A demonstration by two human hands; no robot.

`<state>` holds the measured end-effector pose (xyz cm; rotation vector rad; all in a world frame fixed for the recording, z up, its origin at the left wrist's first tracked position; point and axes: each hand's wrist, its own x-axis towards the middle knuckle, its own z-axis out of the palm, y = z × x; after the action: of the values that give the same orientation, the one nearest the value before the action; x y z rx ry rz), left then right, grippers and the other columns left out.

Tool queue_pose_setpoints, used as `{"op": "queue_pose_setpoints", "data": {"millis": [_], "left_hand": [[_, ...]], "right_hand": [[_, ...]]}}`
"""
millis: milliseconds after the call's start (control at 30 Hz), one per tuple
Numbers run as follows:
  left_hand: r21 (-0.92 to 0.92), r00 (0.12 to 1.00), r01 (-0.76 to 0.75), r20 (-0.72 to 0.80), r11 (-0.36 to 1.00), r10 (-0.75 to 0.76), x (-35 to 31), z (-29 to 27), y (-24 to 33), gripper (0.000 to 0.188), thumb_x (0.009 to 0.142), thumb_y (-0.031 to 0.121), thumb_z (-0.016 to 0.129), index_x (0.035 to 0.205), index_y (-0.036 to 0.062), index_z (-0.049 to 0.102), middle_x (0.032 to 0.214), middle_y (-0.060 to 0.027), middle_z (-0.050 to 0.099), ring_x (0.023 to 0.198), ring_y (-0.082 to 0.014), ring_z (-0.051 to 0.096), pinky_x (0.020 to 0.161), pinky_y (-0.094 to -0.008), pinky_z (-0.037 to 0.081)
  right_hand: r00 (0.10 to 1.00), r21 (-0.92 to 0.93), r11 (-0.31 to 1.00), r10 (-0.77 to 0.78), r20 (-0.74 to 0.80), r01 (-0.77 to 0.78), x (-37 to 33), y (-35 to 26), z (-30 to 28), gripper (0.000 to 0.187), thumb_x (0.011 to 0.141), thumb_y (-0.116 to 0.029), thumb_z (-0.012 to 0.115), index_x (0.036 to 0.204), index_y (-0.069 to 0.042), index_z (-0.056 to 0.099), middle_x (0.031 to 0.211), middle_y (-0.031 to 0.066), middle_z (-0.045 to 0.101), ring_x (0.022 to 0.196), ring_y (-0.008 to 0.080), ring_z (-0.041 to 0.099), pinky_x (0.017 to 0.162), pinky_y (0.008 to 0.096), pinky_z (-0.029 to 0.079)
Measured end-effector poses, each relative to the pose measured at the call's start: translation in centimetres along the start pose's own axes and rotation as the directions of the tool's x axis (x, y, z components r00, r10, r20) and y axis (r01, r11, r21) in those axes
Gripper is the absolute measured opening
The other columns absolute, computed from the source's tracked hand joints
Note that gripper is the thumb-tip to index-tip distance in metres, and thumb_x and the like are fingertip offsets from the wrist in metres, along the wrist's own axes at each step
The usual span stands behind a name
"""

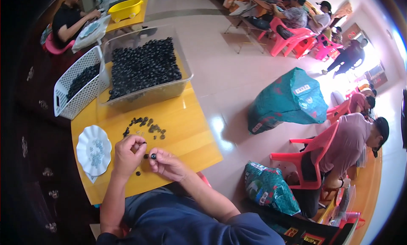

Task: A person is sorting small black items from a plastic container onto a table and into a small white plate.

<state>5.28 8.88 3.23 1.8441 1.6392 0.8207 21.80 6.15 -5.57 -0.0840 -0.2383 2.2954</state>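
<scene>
Over the near part of the yellow table (193, 137), my left hand (128, 152) is closed in a pinch, a bit of something dark showing at its fingertips; its kind is too small to tell. Between the thumb and fingers of my right hand (169, 165) is a small round black part (153, 156) with a pale centre. A second black piece (146, 156) shows just beside it, between the hands. Below them a single black piece (138, 173) lies on the table. Beyond my hands is a loose scatter of small black parts (145, 121). Left of my left hand sits a scalloped white plate (85, 160) holding small pale pieces.
A clear plastic bin (144, 99) heaped with black parts stands at the table's far end, beside a white perforated basket (85, 92). Dark drawers (42, 139) line the left. Teal sacks (275, 105) rest on the floor at right. People sit working nearby on red chairs (313, 160).
</scene>
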Motion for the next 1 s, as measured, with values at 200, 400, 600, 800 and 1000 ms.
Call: {"op": "queue_pose_setpoints", "data": {"millis": [200,400,600,800,1000], "left_hand": [[-0.384,0.982,-0.185,-0.097,0.905,0.159,-1.2,-1.0,0.9,0.009,0.083,-0.003,0.069,0.091,-0.0009,0.066,0.088,-0.0079,0.069,0.081,-0.0147,0.066,0.074,-0.0285,0.053],[-0.466,0.957,-0.291,-0.16,0.836,0.244,-2.4,-1.0,1.0,0.015,0.081,-0.008,0.07,0.093,0.0012,0.068,0.09,-0.0082,0.068,0.082,-0.0189,0.066,0.074,-0.03,0.051],[-0.405,0.954,-0.298,-0.162,0.865,0.252,-3.0,-0.6,0.9,0.014,0.081,-0.005,0.07,0.094,0.0004,0.069,0.092,-0.0111,0.069,0.083,-0.0242,0.067,0.074,-0.0317,0.052],[-0.324,0.927,-0.371,-0.191,0.87,0.324,-2.5,-0.2,0.4,0.012,0.079,-0.001,0.07,0.091,0.0014,0.068,0.093,-0.0099,0.068,0.086,-0.0254,0.067,0.077,-0.0346,0.053],[-0.296,0.916,-0.4,-0.164,0.867,0.367,-2.9,-0.5,0.8,0.014,0.079,-0.001,0.071,0.092,0.0021,0.066,0.092,-0.0097,0.068,0.085,-0.0266,0.066,0.075,-0.0348,0.053]], "right_hand": [[0.989,-0.056,0.997,-0.053,-0.14,0.045,-0.9,-1.2,0.5,0.03,0.09,-0.019,0.074,0.111,-0.005,0.058,0.09,0.0043,0.065,0.082,0.0137,0.064,0.073,0.0252,0.052],[0.989,-0.104,0.995,-0.013,-0.149,-0.002,-0.1,-0.6,1.1,0.05,0.089,-0.031,0.076,0.124,-0.002,0.056,0.088,0.0,0.063,0.081,0.0126,0.061,0.074,0.0262,0.049],[0.995,-0.182,0.983,-0.04,-0.095,0.022,0.6,-0.4,3.9,0.04,0.092,-0.032,0.072,0.114,-0.001,0.061,0.087,0.0014,0.068,0.085,0.0132,0.065,0.081,0.0283,0.051],[0.993,-0.175,0.984,-0.037,-0.11,0.017,0.7,-0.4,2.0,0.036,0.092,-0.034,0.072,0.11,-0.004,0.063,0.087,0.0018,0.069,0.081,0.0133,0.065,0.079,0.0282,0.052],[0.983,-0.177,0.984,-0.052,-0.175,0.021,0.1,-0.2,2.6,0.046,0.089,-0.033,0.075,0.121,-0.003,0.06,0.083,-0.0008,0.064,0.079,0.0111,0.063,0.073,0.0265,0.048]]}}
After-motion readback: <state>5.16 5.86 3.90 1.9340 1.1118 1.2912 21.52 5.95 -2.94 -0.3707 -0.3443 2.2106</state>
